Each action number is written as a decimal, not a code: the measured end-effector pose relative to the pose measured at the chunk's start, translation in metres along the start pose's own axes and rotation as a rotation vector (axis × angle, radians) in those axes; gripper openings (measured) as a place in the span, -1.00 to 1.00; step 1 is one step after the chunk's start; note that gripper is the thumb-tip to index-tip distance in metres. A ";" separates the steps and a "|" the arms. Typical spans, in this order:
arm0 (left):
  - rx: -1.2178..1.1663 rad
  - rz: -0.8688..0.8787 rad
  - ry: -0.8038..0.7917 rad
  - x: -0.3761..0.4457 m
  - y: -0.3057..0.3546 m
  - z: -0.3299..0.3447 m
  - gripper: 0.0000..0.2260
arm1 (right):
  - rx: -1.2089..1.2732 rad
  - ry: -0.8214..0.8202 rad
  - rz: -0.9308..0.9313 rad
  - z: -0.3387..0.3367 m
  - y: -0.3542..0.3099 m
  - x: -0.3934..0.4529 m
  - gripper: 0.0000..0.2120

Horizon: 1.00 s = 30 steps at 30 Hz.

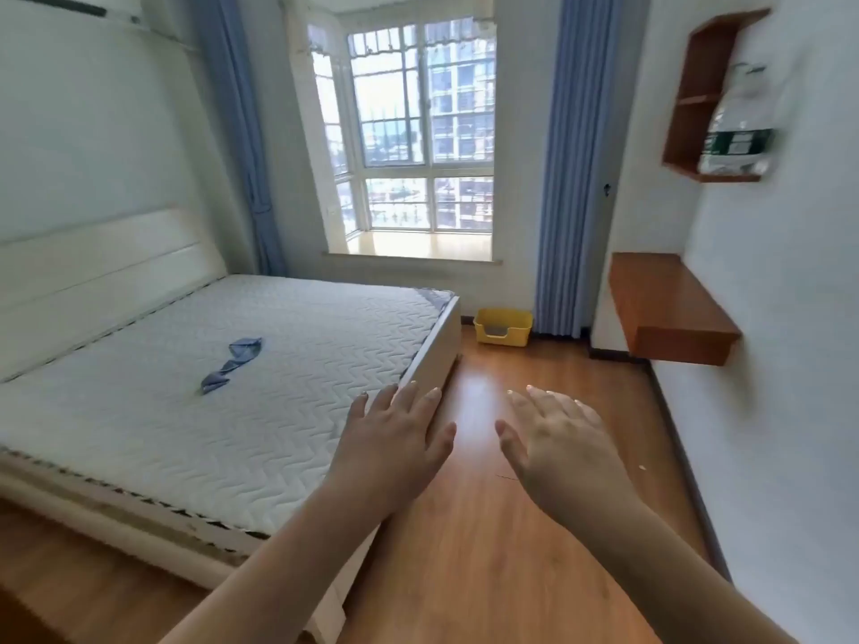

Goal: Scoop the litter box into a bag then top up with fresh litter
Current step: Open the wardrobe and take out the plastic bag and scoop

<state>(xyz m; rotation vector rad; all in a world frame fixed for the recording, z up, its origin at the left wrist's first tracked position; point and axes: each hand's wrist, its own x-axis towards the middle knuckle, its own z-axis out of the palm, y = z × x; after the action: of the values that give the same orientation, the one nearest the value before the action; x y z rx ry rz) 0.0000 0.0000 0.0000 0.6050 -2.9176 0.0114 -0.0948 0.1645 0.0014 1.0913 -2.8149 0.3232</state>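
Bare mattress (223, 364) w/ a blue cloth (231, 363) fills the left, wooden shelf (669, 304) juts from the right wall; floor lies btwn. Yellow litter box (503, 326) sits on the floor by the curtain (564, 178), well beyond both hands. Left hand (395, 439) and right hand (558, 439) are out flat, fingers spread, holding nothing.

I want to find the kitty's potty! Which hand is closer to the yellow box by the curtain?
Right, but only just. The right hand hangs over the floor, almost straight below the yellow box. The left hand hovers by the bed corner, a little more off to the side. Both are open and far away.
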 end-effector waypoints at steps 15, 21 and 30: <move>0.108 -0.365 -0.038 0.027 -0.181 0.041 -0.42 | 0.056 -0.101 -0.460 0.085 -0.163 0.152 -0.40; 0.163 -0.478 -0.083 0.033 -0.258 0.049 -0.41 | 0.080 -0.100 -0.558 0.101 -0.239 0.202 -0.50; 0.185 -0.677 -0.053 0.039 -0.344 0.066 -0.41 | 0.117 -0.167 -0.788 0.149 -0.326 0.269 -0.50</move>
<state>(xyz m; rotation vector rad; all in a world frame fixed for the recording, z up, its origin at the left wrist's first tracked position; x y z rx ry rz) 0.0904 -0.3336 -0.0677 1.6028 -2.6170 0.1850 -0.0762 -0.2808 -0.0444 2.1958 -2.2426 0.3192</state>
